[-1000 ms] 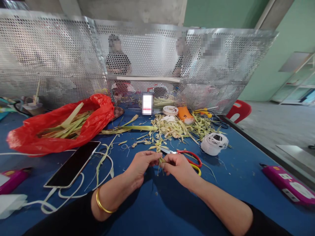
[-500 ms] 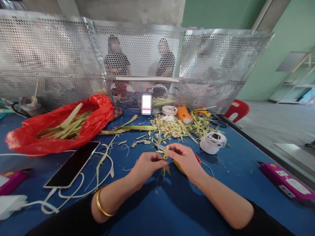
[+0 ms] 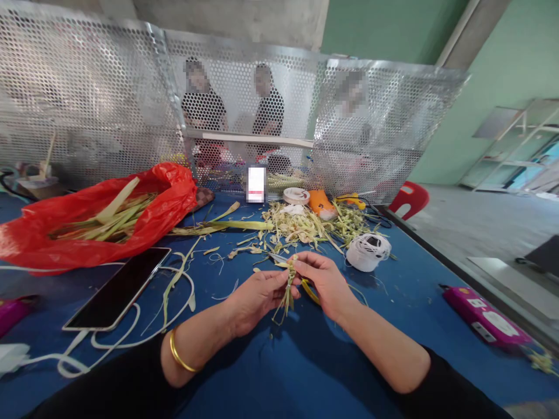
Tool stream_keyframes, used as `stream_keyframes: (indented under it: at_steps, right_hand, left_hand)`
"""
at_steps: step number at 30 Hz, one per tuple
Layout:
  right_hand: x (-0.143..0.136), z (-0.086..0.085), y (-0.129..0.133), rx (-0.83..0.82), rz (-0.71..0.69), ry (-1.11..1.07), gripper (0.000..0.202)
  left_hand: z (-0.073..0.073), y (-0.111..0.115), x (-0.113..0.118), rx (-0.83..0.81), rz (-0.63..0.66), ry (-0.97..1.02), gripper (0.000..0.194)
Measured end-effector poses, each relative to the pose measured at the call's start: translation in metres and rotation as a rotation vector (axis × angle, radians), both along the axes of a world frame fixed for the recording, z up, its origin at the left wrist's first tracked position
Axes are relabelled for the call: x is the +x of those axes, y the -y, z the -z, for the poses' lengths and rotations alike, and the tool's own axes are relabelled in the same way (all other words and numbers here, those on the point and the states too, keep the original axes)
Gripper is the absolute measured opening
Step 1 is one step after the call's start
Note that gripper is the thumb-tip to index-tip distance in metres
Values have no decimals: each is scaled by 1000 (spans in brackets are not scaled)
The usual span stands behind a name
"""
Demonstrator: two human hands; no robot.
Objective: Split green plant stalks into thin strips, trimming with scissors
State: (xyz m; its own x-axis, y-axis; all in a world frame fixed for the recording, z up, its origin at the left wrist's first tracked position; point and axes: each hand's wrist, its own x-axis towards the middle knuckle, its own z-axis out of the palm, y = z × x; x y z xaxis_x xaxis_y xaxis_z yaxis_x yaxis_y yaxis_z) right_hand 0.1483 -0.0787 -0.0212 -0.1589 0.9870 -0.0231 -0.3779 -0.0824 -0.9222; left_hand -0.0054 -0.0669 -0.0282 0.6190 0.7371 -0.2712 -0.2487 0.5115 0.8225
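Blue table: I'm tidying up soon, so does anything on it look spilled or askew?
Pale yellow-green plant scraps lie heaped and strewn across the blue table, outside the red plastic bag, so they look somewhat spilled.

1 rounded, gold-coloured bangle (image 3: 176, 356) circles the left forearm (image 3: 213, 331). Behind the bangle ends a black sleeve (image 3: 126, 375); past the bangle, the left hand (image 3: 257, 295) is bare. Well to the bangle's right, a 2nd black sleeve (image 3: 445, 387) leaves the right forearm (image 3: 378, 337) and right hand (image 3: 327, 285) uncovered.
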Motion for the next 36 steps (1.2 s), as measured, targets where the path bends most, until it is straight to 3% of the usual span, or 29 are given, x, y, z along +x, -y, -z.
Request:
stream_keyframes:
  at_steps: [11,16,21,23,24,26,31,34,36]
  right_hand:
    - [-2,1,0,67,114,172,21]
    - [3,-7,-3,141,178,386,20]
    - [26,-21,-7,196,174,613,20]
    - [46,-32,-17,257,194,742,20]
    - [58,-40,-26,307,258,853,21]
    - [86,-58,-47,354,526,1056,21]
    - [147,-97,-89,339,941,1198,18]
    - [145,-95,-84,411,1066,1265,23]
    - [124,-80,-69,523,1048,1297,26]
  left_hand:
    - [2,7,5,77,-126,-66,25]
    - [3,1,4,67,-138,-107,33]
    - [-1,-7,0,-23,-348,-213,27]
    - [-1,-8,-1,-16,-340,-224,22]
    - [0,-9,-2,0,-311,-229,21]
    - [4,-10,-2,50,-241,-258,23]
    - [8,-12,-1,136,-116,-316,30]
    - [5,-10,-2,155,-96,-328,28]
    - [4,-7,-1,170,-88,-336,26]
